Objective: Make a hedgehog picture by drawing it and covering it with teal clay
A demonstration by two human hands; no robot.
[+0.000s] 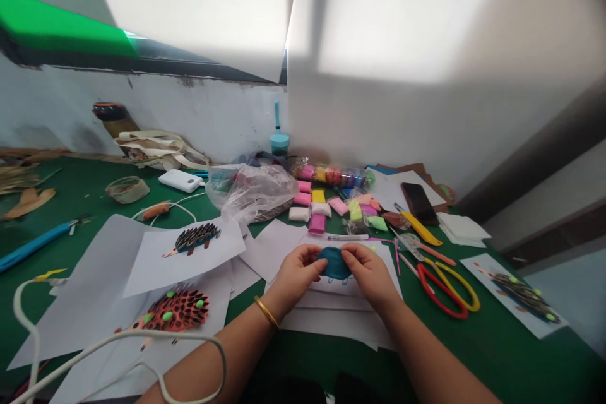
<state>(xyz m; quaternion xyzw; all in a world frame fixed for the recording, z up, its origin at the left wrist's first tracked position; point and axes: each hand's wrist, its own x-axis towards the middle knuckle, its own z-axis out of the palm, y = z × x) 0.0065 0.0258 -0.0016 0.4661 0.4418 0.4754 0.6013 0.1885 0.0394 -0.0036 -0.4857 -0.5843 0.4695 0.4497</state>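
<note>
A flat, rounded piece of teal clay [335,264] is held between both hands, just over white paper [331,319] that carries blue drawn lines. My left hand [299,270] pinches its left edge between thumb and fingers. On the right edge, my right hand [367,270] grips it in the same way. A yellow bangle [266,312] circles my left wrist. Small packs of coloured clay, among them a magenta one [317,223], lie beyond the hands.
Hedgehog pictures lie left [196,237] and right [516,290]. Red-and-yellow scissors [442,290], a yellow cutter [420,226] and a phone [419,203] are on the right. A plastic bag [253,192] sits behind. A white cable [142,336] crosses near my left forearm.
</note>
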